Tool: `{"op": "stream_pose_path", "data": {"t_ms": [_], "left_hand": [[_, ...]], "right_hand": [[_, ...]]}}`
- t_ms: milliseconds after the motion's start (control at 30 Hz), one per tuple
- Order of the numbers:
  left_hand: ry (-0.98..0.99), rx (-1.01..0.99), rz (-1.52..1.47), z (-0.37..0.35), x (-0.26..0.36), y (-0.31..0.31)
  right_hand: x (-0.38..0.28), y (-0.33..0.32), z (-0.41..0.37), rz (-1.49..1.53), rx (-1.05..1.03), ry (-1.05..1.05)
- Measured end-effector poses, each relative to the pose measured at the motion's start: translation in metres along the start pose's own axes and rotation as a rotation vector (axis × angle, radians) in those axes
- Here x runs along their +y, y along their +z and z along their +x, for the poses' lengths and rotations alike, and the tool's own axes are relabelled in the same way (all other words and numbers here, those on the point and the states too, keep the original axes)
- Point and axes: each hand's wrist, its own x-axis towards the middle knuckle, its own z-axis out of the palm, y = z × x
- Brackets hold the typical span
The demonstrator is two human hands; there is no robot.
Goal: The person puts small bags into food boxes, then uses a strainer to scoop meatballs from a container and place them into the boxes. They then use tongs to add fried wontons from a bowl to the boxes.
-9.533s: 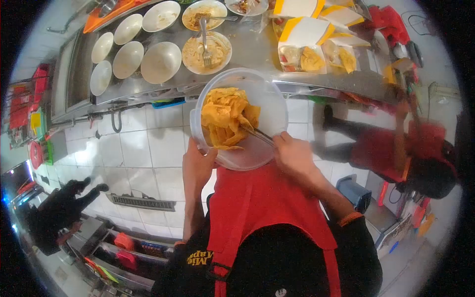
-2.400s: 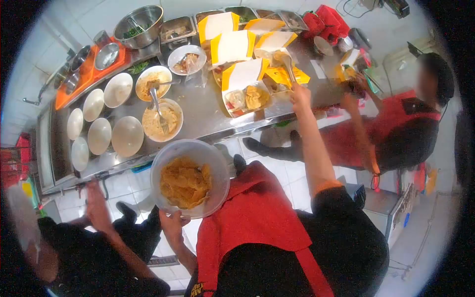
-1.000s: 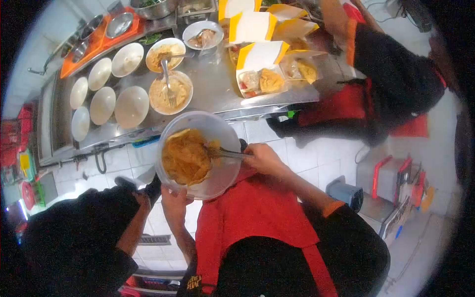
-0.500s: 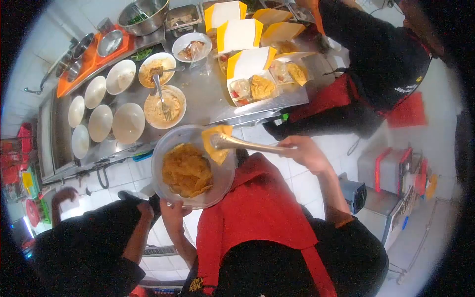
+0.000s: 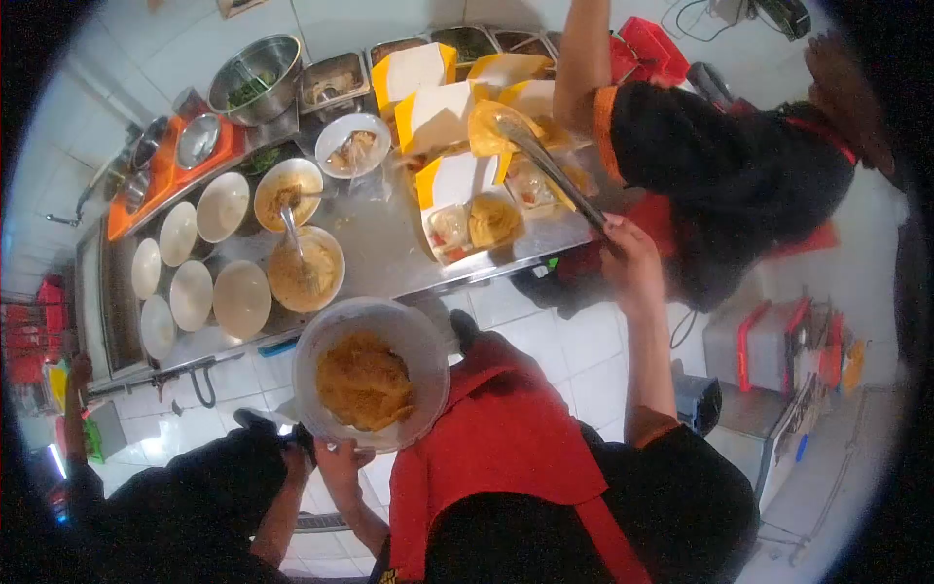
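My left hand [image 5: 341, 462] grips the lower rim of a translucent plastic tub [image 5: 428, 360]. Golden-brown fried pieces [image 5: 365, 383], perhaps crackers or dumpling skins, lie inside it. In my right hand [image 5: 634, 255] are metal tongs [image 5: 559, 173], their tips closed on one fried yellow piece [image 5: 489, 128]. That piece hangs above the open yellow-and-white takeaway boxes [image 5: 435, 119]. The nearest box [image 5: 457, 185] has a similar fried piece [image 5: 494, 220] beside a clear-wrapped portion [image 5: 448, 229].
Several white bowls [image 5: 241, 299] stand on the left of the steel counter [image 5: 384, 263]. Two hold sauce-coated leftovers and cutlery [image 5: 309, 277]. A steel mixing bowl [image 5: 255, 80] is at the back. Co-workers stand close at right [image 5: 730, 165] and lower left [image 5: 195, 506].
My right hand has carried the tongs and fried piece from over the tub up and right to the boxes. The co-worker's arm at right now reaches over the counter's back.
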Motion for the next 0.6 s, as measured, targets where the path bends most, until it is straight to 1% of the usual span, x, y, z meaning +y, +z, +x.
{"op": "stream_pose_path", "data": {"t_ms": [100,133,167,233,267,333,367,433,467,533,567,600], "left_hand": [[-0.047,0.041,0.023,-0.003,-0.008,0.003],[-0.062,0.049,-0.015,-0.004,-0.010,0.004],[-0.078,0.057,-0.053,-0.007,-0.010,0.008],[-0.073,0.091,-0.077,-0.016,-0.004,0.019],[-0.065,0.118,-0.101,-0.019,-0.001,0.025],[-0.092,0.149,-0.085,-0.019,-0.004,0.032],[-0.121,0.175,-0.066,-0.020,-0.005,0.034],[-0.115,0.198,-0.095,-0.025,-0.007,0.041],[-0.105,0.215,-0.124,-0.026,-0.008,0.044],[-0.104,0.222,-0.124,-0.029,-0.008,0.049],[-0.105,0.227,-0.123,-0.031,-0.008,0.051],[-0.106,0.228,-0.124,-0.031,-0.009,0.052]], "right_hand": [[0.004,0.000,0.042,0.036,0.044,-0.022],[0.000,0.003,0.054,0.018,0.112,-0.011],[-0.001,0.001,0.069,0.019,0.108,-0.008],[0.005,-0.008,0.105,0.040,0.145,-0.074],[0.006,-0.014,0.127,0.042,0.139,-0.074],[0.007,-0.034,0.167,-0.026,0.253,-0.145],[0.003,-0.044,0.180,-0.026,0.249,-0.142],[-0.006,-0.063,0.199,-0.082,0.038,-0.233],[-0.012,-0.067,0.202,-0.082,0.035,-0.234],[-0.023,-0.074,0.204,-0.302,0.130,-0.053],[-0.022,-0.078,0.203,-0.302,0.129,-0.053],[-0.018,-0.084,0.201,-0.360,0.085,-0.014]]}}
